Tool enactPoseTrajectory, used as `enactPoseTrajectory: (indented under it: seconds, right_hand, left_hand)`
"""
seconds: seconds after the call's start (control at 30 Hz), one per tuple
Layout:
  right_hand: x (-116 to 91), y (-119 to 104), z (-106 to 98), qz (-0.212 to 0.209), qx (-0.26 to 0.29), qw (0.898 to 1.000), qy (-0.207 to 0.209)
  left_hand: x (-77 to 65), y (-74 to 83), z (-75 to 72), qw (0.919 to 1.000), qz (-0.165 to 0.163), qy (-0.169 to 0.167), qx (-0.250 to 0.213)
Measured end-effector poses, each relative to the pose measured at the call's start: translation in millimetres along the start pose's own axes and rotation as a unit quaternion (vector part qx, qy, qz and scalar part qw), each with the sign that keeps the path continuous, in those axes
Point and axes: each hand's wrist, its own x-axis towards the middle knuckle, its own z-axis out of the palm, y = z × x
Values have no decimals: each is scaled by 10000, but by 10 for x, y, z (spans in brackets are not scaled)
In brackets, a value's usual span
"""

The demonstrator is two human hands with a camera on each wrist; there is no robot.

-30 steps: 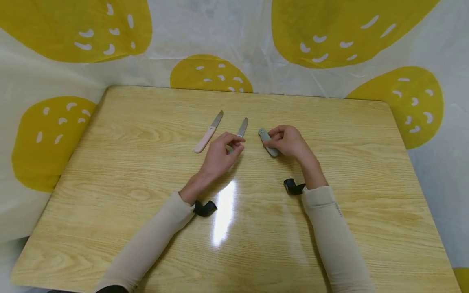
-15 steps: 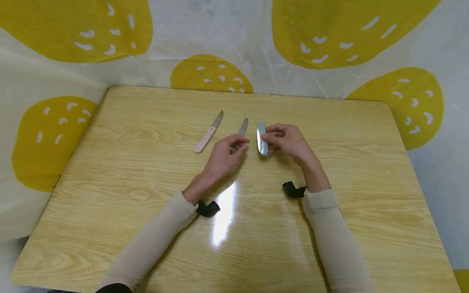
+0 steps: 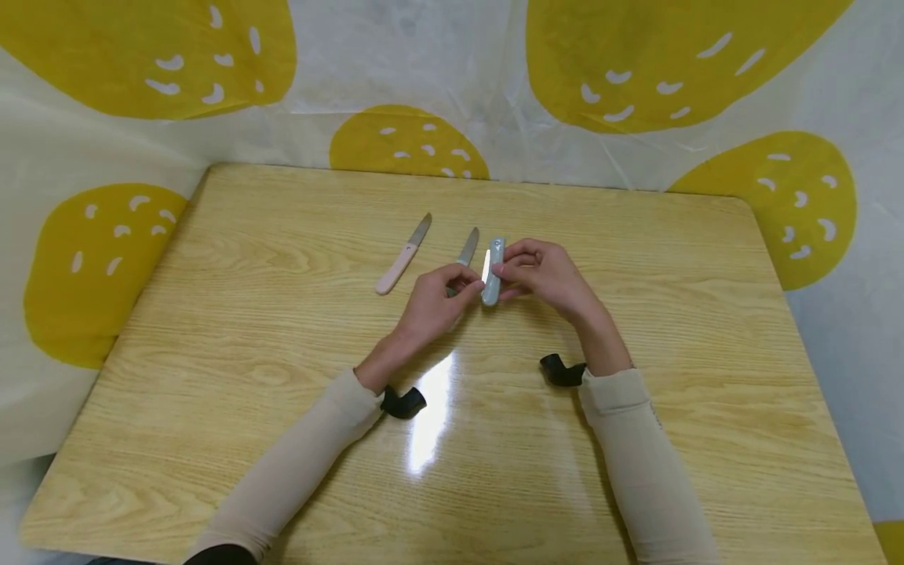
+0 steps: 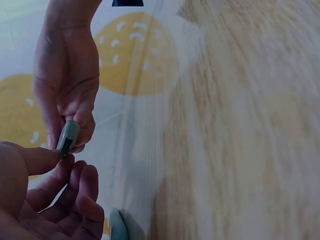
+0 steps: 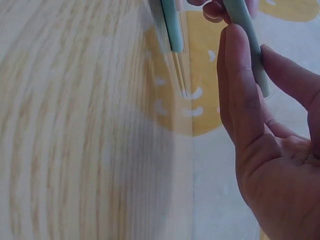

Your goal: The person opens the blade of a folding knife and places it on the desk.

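My right hand (image 3: 540, 275) holds a pale grey-green folding knife (image 3: 496, 275) by its handle, between thumb and fingers. The knife is folded, with its blade (image 3: 486, 267) showing bright along the left side. Thumb and forefinger of my left hand (image 3: 432, 302) pinch at this blade; in the left wrist view they meet at the near end of the folding knife (image 4: 69, 134). Below my left hand lies a second knife with its blade (image 3: 468, 247) out. Its green handle (image 5: 171, 25) shows in the right wrist view and is mostly covered by my hand in the head view.
Left of my hands a pink-handled knife (image 3: 397, 270) lies opened out on the wooden table (image 3: 282, 329). A white curtain with yellow shapes (image 3: 408, 141) hangs behind the table's back edge. Black camera mounts (image 3: 404, 403) jut inward from both wrists.
My right hand has lifted and turned the folding knife upright and brought it left. My left hand has shifted slightly right, and its fingertips now pinch at the blade.
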Motion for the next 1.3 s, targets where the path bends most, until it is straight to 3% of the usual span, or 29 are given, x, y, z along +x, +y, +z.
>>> enactPoseTrajectory:
  seconds: [0.2,0.53,1.07,1.3]
  right_hand:
    - [-4,-5,31,-62,-23,10000,-54]
    - [-1,46,6,-283,-267,9992,-124]
    - [-45,93,-80,-413,-433,9970,-487]
    - [-62,109,-163,-382,-673,9949,-646]
  left_hand:
    - [-5,-5,-2,10000,-15,-55,-61]
    - [-12,22,-11,9992,-379,-128,68]
    - [-34,-26,-15,9991,-378,-108,-139]
    - [-13,-56,-97,9986,-471,-116,-209]
